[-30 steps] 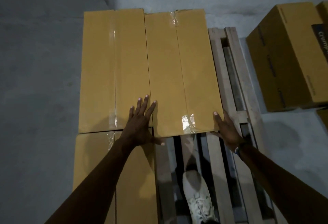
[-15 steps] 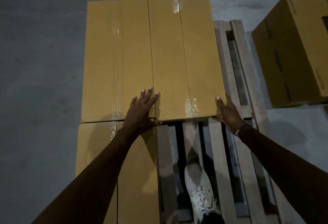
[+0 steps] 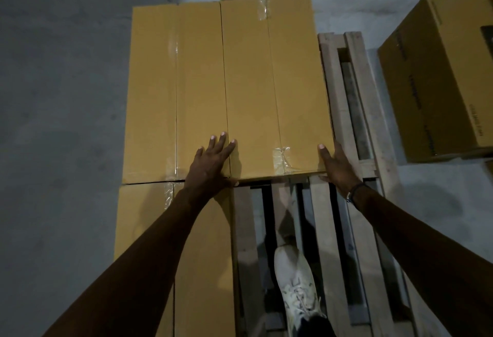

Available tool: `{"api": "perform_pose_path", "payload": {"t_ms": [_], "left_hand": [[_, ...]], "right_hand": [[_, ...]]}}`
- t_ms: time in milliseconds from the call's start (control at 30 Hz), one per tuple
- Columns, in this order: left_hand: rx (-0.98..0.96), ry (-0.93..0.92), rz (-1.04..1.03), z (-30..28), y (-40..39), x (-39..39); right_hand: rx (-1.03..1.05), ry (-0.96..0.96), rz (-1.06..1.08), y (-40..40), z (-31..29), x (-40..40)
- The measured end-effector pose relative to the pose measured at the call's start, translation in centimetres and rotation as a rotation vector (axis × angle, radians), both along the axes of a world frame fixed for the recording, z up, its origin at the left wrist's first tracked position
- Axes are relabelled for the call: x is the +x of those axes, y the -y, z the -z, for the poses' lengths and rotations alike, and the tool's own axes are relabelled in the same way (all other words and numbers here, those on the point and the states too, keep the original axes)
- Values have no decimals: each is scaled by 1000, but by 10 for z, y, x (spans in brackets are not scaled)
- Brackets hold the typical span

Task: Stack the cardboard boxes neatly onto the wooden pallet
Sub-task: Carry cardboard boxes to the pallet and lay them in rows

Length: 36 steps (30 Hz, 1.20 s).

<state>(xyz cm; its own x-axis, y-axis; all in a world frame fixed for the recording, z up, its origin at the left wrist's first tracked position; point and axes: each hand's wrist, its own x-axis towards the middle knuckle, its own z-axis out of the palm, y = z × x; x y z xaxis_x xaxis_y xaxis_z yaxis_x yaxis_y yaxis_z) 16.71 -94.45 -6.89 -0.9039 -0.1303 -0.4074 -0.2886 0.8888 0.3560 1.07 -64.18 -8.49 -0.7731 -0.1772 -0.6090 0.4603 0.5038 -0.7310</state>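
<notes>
The left hand lies flat with straight, spread fingers across the near seam between two cardboard boxes, while the right hand presses straight fingers against the near right corner of the right box. Both boxes sit side by side on the wooden pallet, the left box touching its neighbour. Beneath the left wrist lies a third box; a white shoe stands on the slats between the arms.

We see 2 bare forearms with no sleeves reaching the wrists. The right hand has a dark band with a small pale and blue detail at its wrist, while the left hand wears nothing. Below, 1 white lace-up sneaker shows, with a dark trouser cuff at its ankle.
</notes>
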Motion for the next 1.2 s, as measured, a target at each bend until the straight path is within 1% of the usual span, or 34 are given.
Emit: {"api": "perform_pose_path", "payload": {"t_ms": [100, 167, 200, 300, 400, 533, 633, 800, 967, 1100, 1200], "left_hand": [[90, 65, -14, -20, 1, -3], [208, 73, -113, -42, 0, 2], [244, 37, -175, -54, -2, 8], [260, -143, -337, -91, -11, 36], [310, -262, -443, -132, -24, 67], [369, -368, -521, -209, -51, 115], [387, -434, -510, -274, -72, 151], [421, -532, -518, -398, -117, 212], [471, -618, -545, -515, -171, 270], [501, -630, -572, -577, -219, 305], [521, -636, -568, -607, -258, 318]], "right_hand": [[39, -92, -59, 5, -18, 6], [54, -133, -60, 5, -37, 12], [54, -155, -67, 4, -48, 15], [32, -234, -82, -5, -85, 28], [-12, -238, -62, -19, -126, 47], [-46, -279, 3, -43, -197, 88], [-90, -324, 66, -65, -262, 127], [-138, -363, 114, -123, -386, 196], [-172, -351, 172, -211, -498, 271], [-210, -353, 238, -287, -570, 328], [-238, -367, 309, -347, -601, 357]]}}
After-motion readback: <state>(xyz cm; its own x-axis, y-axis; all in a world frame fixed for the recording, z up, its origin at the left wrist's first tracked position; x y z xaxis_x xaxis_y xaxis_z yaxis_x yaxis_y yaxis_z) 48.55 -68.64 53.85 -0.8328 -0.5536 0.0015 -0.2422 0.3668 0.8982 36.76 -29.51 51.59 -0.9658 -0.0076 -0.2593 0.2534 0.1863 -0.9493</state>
